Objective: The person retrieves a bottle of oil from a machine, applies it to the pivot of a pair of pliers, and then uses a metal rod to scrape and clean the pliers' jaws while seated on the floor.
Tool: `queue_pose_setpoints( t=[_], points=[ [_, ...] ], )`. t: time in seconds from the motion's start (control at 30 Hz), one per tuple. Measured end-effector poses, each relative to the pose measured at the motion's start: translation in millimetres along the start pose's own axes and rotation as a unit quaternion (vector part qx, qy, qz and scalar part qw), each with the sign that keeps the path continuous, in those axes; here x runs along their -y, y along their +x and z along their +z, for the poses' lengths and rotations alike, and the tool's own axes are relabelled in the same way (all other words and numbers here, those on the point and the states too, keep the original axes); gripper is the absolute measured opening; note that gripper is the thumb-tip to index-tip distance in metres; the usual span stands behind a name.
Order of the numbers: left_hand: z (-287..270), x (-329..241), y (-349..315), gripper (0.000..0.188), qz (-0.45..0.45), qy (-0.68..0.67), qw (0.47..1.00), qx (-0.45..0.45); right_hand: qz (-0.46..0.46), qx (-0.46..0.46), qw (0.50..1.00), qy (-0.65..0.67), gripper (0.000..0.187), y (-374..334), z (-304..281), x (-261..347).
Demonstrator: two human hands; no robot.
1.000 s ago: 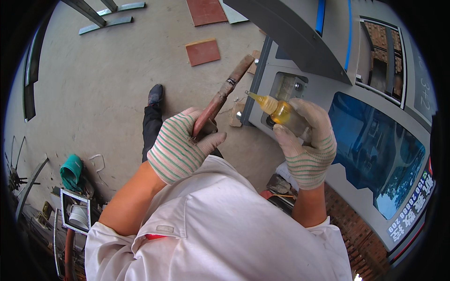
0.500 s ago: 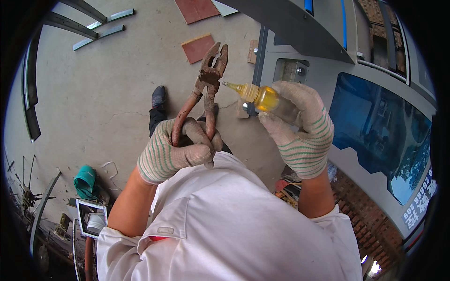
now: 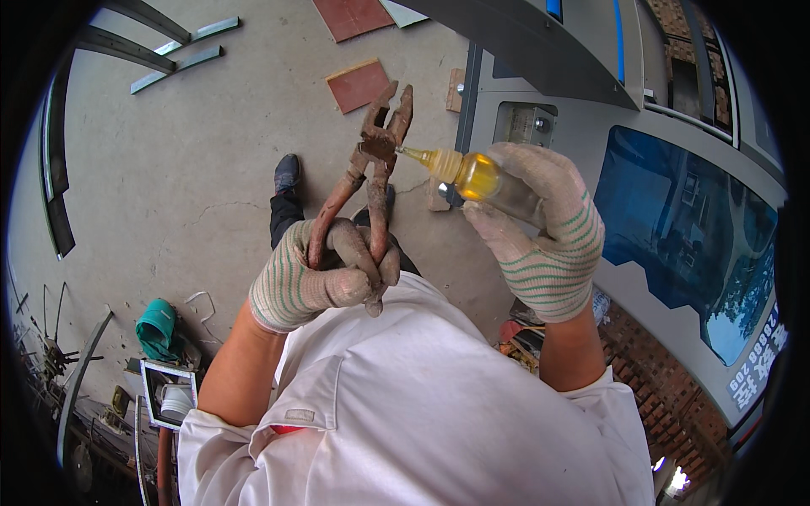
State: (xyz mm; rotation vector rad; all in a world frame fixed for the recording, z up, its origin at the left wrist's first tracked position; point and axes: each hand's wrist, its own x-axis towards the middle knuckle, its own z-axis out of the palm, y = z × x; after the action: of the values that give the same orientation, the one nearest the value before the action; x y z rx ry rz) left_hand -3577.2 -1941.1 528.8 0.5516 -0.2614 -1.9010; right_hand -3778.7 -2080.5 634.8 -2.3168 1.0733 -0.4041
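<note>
My left hand (image 3: 316,278), in a striped knit glove, grips the handles of rusty pliers (image 3: 371,160) held upright with the jaws apart at the top. My right hand (image 3: 540,228), gloved the same way, holds a small clear bottle of yellow oil (image 3: 472,174) on its side. The bottle's thin nozzle touches the pliers at the pivot joint. Both hands are raised in front of my white shirt, above the concrete floor.
A grey machine cabinet (image 3: 582,93) with a blue panel (image 3: 683,228) stands at right. Red tiles (image 3: 359,84) and metal strips (image 3: 173,59) lie on the concrete floor. My black shoe (image 3: 287,173) shows below the pliers. A teal container (image 3: 156,325) and clutter sit at lower left.
The pliers went from lying slanted and closed in my left hand to upright with jaws apart. The oil bottle's nozzle moved up to the pivot joint.
</note>
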Motion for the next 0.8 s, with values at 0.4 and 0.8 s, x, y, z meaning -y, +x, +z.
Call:
queue_pose_setpoints(
  t=[0.4,0.8],
  points=[
    [0.3,-2.7,2.0,0.029,0.01,0.06,0.998,-0.003,-0.031,0.008,0.998,-0.054,0.05,3.7,-1.0,-0.1],
    [-0.4,-4.1,2.9,0.029,-0.008,0.063,0.998,-0.003,-0.038,0.01,0.998,-0.053,0.05,5.9,-2.7,-0.1]
  ],
)
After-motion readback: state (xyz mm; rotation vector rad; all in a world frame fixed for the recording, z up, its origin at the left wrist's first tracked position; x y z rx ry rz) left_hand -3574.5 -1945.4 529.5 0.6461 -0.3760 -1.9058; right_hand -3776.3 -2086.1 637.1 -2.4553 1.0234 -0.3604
